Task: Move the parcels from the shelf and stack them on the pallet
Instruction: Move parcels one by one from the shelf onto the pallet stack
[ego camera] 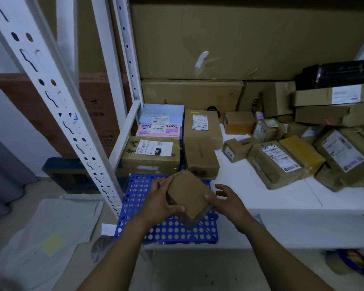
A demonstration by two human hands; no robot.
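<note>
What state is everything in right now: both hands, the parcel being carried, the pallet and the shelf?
Blue pallet: carries stacked parcels along its far side.
Plain brown parcel: held tilted over the pallet; contact with it unclear.
Left hand: grips the parcel's left side.
Right hand: fingers spread, thumb touching the parcel's right corner.
White shelf: holds heaped parcels.

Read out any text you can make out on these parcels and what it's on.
"Cont": pink parcel, printed upside down.
"010": white label on the brown box in front of it.
All other shipping labels: too small or blurred to read.
</note>
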